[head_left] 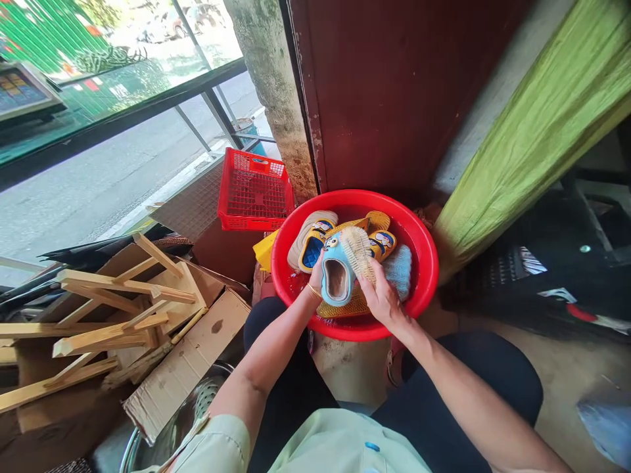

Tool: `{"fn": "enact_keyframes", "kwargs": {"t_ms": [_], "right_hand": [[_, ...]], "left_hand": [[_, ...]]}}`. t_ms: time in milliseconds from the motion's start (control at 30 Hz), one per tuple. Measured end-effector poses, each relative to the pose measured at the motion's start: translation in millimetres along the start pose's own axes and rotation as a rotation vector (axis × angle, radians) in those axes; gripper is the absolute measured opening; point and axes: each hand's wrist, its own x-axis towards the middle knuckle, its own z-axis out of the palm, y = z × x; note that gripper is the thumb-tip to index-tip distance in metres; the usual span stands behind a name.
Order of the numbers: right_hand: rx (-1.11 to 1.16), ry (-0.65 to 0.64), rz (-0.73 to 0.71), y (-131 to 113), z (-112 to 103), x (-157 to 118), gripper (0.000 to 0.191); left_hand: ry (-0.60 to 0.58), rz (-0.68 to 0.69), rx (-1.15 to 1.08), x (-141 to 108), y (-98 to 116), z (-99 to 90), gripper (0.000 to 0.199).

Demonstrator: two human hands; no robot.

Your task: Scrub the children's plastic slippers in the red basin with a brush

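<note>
A red plastic basin (355, 203) sits on the floor between my knees, with wet slippers piled in it. My left hand (316, 273) grips a light blue slipper (337, 279) with a cartoon face on its toe, its opening facing me. My right hand (380, 292) is closed on a scrubbing brush with pale bristles (357, 253), pressed against the slipper. Below them lies a yellow mesh-patterned slipper (342, 305). A cream and blue slipper (308, 243), a yellow slipper (382, 244) and a fuzzy blue slipper (398, 270) lie in the basin too.
To the left, wooden slats (113, 315) lie on flattened cardboard (190, 355), behind a red plastic crate (254, 190). A steel bowl (172, 427) stands near my left knee. A green cloth (532, 125) hangs to the right, beside a dark red door (374, 85).
</note>
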Motion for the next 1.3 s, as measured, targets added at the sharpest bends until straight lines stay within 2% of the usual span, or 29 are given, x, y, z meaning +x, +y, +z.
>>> {"fn": "enact_keyframes", "kwargs": {"t_ms": [100,167,233,333,400,533,700,767,833,967,1067,1167,1300], "right_hand": [[-0.003,-0.027,-0.137,-4,-2,-10,0.055],[-0.043,-0.046,-0.18,0,-6,-7,0.055],[-0.098,-0.012,-0.135,7,-11,5,0.055],[-0.181,0.067,0.005,22,-18,27,0.056],[-0.207,0.083,0.053,30,-23,37,0.056],[-0.189,0.091,0.049,35,-30,38,0.058],[-0.204,0.081,0.075,34,-35,35,0.058],[-0.196,0.084,0.066,34,-37,37,0.058],[-0.194,0.09,0.051,34,-38,39,0.058],[-0.214,0.1,0.016,33,-35,39,0.058],[-0.237,0.099,-0.011,31,-31,36,0.058],[-0.234,0.097,-0.038,28,-29,32,0.059],[-0.222,0.082,-0.094,21,-27,30,0.061]], "left_hand": [[0.019,0.166,-0.026,5,3,5.4,0.054],[0.038,0.22,-0.023,4,8,8.2,0.054],[0.023,0.14,0.006,-1,13,8.3,0.059],[-0.032,-0.088,0.084,-7,13,4.7,0.075],[-0.013,-0.088,0.142,-8,10,3.3,0.078],[0.054,0.218,0.356,-9,4,7.1,0.066],[-0.027,0.678,0.839,-15,10,11.1,0.083],[-0.02,0.865,1.058,-16,13,9.4,0.088],[0.018,0.993,1.22,-15,15,7.2,0.087],[0.199,1.089,1.261,-10,19,5.3,0.072],[0.324,1.061,1.171,-6,24,4.8,0.052],[0.38,0.998,1.06,-2,27,3.1,0.04],[0.398,0.974,0.972,1,27,1.8,0.039]]}}
